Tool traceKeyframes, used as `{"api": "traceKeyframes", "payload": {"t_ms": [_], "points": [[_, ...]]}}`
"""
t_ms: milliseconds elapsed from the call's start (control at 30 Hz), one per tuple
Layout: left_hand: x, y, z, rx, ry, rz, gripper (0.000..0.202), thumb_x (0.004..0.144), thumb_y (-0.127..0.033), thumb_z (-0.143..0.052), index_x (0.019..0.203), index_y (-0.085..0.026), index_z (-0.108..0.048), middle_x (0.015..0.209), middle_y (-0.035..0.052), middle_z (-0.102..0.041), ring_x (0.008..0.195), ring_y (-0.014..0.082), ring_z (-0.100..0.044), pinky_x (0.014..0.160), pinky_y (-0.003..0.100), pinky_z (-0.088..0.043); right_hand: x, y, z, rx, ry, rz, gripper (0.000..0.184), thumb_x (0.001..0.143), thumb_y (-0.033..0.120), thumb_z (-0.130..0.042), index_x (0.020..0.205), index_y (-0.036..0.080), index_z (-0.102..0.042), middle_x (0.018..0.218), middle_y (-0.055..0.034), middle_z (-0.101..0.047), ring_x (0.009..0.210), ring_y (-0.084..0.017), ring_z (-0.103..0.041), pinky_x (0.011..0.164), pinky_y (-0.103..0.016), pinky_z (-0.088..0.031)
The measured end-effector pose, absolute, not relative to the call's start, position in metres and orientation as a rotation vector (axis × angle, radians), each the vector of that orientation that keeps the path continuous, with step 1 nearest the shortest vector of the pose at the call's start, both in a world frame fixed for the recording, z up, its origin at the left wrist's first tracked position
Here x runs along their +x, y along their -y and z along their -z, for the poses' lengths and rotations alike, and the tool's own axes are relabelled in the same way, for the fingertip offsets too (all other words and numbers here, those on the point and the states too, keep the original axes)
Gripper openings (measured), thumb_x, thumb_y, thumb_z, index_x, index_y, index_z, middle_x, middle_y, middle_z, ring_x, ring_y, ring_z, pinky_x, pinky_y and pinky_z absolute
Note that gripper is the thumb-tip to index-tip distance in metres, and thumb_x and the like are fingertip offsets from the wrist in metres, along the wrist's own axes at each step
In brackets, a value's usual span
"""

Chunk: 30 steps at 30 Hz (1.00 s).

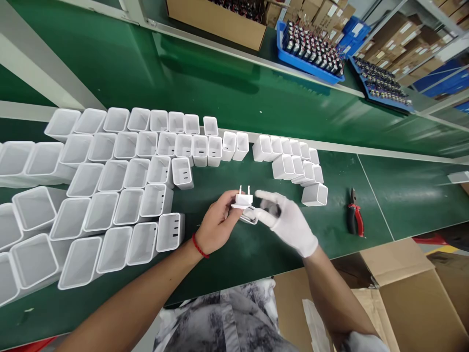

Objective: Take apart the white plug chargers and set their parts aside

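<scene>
My bare left hand (216, 225), with a red cord at the wrist, pinches a small white plug piece (244, 198) whose two metal pins point up. My right hand (286, 220) wears a white glove and its fingers close on a white part (250, 215) just under the plug piece; I cannot make that part out clearly. Both hands meet above the green mat (227, 254). Several open white charger shells (120, 181) lie in rows to the left, and a smaller group of white shells (293, 161) sits behind the right hand.
Red-handled pliers (354, 215) lie on the mat at the right. Open cardboard boxes (403, 298) stand at the near right edge. Blue trays (311, 51) of small parts and a brown carton (216, 19) sit on the far side of the green bench.
</scene>
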<state>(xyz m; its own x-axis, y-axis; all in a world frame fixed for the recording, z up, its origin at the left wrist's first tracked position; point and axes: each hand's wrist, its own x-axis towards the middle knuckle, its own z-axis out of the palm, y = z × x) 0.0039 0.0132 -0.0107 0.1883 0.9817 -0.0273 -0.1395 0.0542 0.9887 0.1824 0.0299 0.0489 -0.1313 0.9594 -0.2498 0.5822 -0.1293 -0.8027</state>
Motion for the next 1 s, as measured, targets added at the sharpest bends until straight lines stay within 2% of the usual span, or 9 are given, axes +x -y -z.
{"api": "traceKeyframes", "payload": {"t_ms": [167,367,433,533,600,700,867,933,1000], "points": [[0.003,-0.014,0.013,1.247,-1.011,-1.139,0.022,0.090,-0.030,-0.054,0.110,-0.021,-0.057,0.106,0.0065,-0.059,0.095,0.0201,-0.058,0.088,0.033,-0.047,0.168,-0.041,-0.043,-1.580,1.615,-1.612,0.039,0.074,0.049,-0.072,0.090,0.014,-0.068,0.075,-0.0012,-0.061,0.067,-0.013,-0.051,0.064,-0.027,-0.042],[0.002,-0.015,0.014,1.229,-0.985,-1.124,0.020,0.090,-0.029,-0.054,0.108,-0.022,-0.057,0.102,0.0051,-0.055,0.092,0.0194,-0.057,0.085,0.031,-0.046,0.167,-0.037,-0.033,-1.561,1.394,-1.602,0.043,0.066,0.052,-0.078,0.081,0.016,-0.061,0.069,0.0011,-0.057,0.058,-0.010,-0.045,0.054,-0.024,-0.038],[0.002,-0.015,0.014,1.234,-0.997,-1.118,0.020,0.090,-0.029,-0.054,0.109,-0.022,-0.056,0.103,0.0053,-0.055,0.092,0.0196,-0.056,0.085,0.031,-0.046,0.171,-0.038,-0.033,-1.553,1.375,-1.677,0.044,0.066,0.052,-0.078,0.084,0.015,-0.063,0.063,0.0032,-0.054,0.052,-0.008,-0.041,0.050,-0.024,-0.034],[0.003,-0.014,0.015,1.260,-1.006,-1.119,0.021,0.092,-0.029,-0.052,0.111,-0.021,-0.055,0.105,0.0062,-0.055,0.094,0.0202,-0.056,0.086,0.032,-0.045,0.178,-0.041,-0.033,-1.523,1.323,-1.759,0.048,0.071,0.052,-0.075,0.100,0.014,-0.065,0.056,0.0062,-0.047,0.045,-0.006,-0.034,0.045,-0.023,-0.030],[0.003,-0.013,0.015,1.286,-1.006,-1.126,0.022,0.093,-0.030,-0.050,0.113,-0.021,-0.054,0.106,0.0066,-0.055,0.094,0.0203,-0.056,0.085,0.032,-0.045,0.178,-0.041,-0.031,-1.496,1.341,-1.737,0.048,0.072,0.048,-0.076,0.106,0.015,-0.065,0.062,0.0038,-0.053,0.049,-0.008,-0.041,0.049,-0.024,-0.036],[0.004,-0.012,0.014,1.296,-0.997,-1.119,0.023,0.094,-0.031,-0.048,0.115,-0.022,-0.053,0.107,0.0067,-0.055,0.095,0.0200,-0.056,0.084,0.031,-0.046,0.173,-0.038,-0.027,-1.484,1.388,-1.681,0.043,0.070,0.041,-0.079,0.101,0.016,-0.065,0.083,-0.0027,-0.064,0.067,-0.012,-0.054,0.064,-0.027,-0.046],[0.004,-0.013,0.015,1.328,-1.003,-1.118,0.024,0.095,-0.029,-0.046,0.117,-0.021,-0.052,0.109,0.0074,-0.054,0.098,0.0206,-0.056,0.087,0.032,-0.046,0.167,-0.035,-0.022,-1.516,1.412,-1.564,0.040,0.070,0.040,-0.079,0.099,0.016,-0.065,0.091,-0.0041,-0.066,0.080,-0.016,-0.058,0.074,-0.029,-0.049],[0.005,-0.013,0.018,1.356,-1.017,-1.137,0.024,0.095,-0.028,-0.046,0.117,-0.021,-0.052,0.108,0.0072,-0.053,0.097,0.0202,-0.056,0.087,0.033,-0.046,0.172,-0.032,-0.027,-1.549,1.426,-1.511,0.042,0.070,0.040,-0.079,0.101,0.015,-0.066,0.087,-0.0030,-0.064,0.074,-0.014,-0.057,0.070,-0.028,-0.048],[0.006,-0.012,0.020,1.371,-1.037,-1.148,0.023,0.094,-0.027,-0.046,0.116,-0.020,-0.051,0.107,0.0071,-0.053,0.097,0.0200,-0.056,0.088,0.033,-0.046,0.180,-0.029,-0.037,-1.573,1.382,-1.424,0.038,0.077,0.043,-0.072,0.103,0.015,-0.066,0.071,0.0013,-0.058,0.058,-0.010,-0.049,0.057,-0.026,-0.043]]}}
